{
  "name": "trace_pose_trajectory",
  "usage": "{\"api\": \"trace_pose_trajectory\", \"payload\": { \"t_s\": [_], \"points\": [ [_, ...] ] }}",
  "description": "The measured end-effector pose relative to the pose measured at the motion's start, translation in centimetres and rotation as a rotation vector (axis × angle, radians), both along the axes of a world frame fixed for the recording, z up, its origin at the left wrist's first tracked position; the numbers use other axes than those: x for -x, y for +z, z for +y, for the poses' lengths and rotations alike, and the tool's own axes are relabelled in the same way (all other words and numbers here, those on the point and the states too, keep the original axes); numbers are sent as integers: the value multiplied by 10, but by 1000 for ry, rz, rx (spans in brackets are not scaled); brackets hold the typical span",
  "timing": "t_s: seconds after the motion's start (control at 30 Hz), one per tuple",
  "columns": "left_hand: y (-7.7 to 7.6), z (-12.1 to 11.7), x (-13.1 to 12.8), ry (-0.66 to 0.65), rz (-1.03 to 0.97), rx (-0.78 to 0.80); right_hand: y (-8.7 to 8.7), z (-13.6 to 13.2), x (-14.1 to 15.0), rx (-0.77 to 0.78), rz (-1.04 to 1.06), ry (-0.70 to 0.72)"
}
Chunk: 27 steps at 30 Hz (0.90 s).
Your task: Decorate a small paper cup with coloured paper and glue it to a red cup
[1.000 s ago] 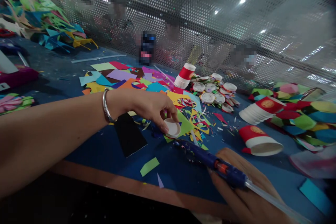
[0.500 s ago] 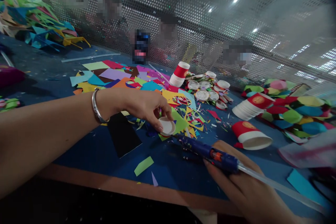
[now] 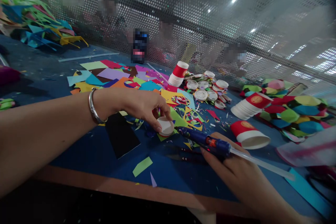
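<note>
Between the thumb and fingers of my left hand (image 3: 151,110) is a small round white paper cup bottom (image 3: 166,127), tilted so that its hollow side faces me. My right hand (image 3: 231,168) is wrapped round a dark blue hot glue gun (image 3: 203,140). A long translucent glue stick (image 3: 262,162) sticks out of the gun's back end. The nozzle points left, close to the right rim of the cup bottom; whether they touch I cannot tell. Beneath the gun lies a dark pair of scissors (image 3: 183,154), partly hidden by my right hand.
Coloured paper scraps (image 3: 115,73) spread behind my left hand. A pile of cut cup bottoms (image 3: 203,89) lies beyond, near red-and-white paper cups (image 3: 178,73). A black paper piece (image 3: 122,136) sits below my left wrist. A perforated metal screen (image 3: 157,3) stands behind the table.
The glue gun has risen slightly and its nozzle has come up beside the cup bottom's rim. More of the scissors shows below it. My left hand has hardly moved.
</note>
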<state>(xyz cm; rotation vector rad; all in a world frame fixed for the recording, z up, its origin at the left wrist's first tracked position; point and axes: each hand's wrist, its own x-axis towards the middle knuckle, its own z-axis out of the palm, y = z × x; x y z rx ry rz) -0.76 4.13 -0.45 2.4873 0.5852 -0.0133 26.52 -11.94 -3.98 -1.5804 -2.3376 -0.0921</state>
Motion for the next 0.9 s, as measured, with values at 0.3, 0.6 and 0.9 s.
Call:
{"api": "trace_pose_trajectory", "payload": {
  "t_s": [0.3,0.6,0.9],
  "points": [
    [-3,2,2,-14,-39,34,-1,1,-1,-47,-3,0],
    [4,-9,2,74,-34,54,6,-8,-8,-74,14,-5],
    [7,-9,7,78,-32,13,13,-4,-22,-175,16,-78]
  ]
}}
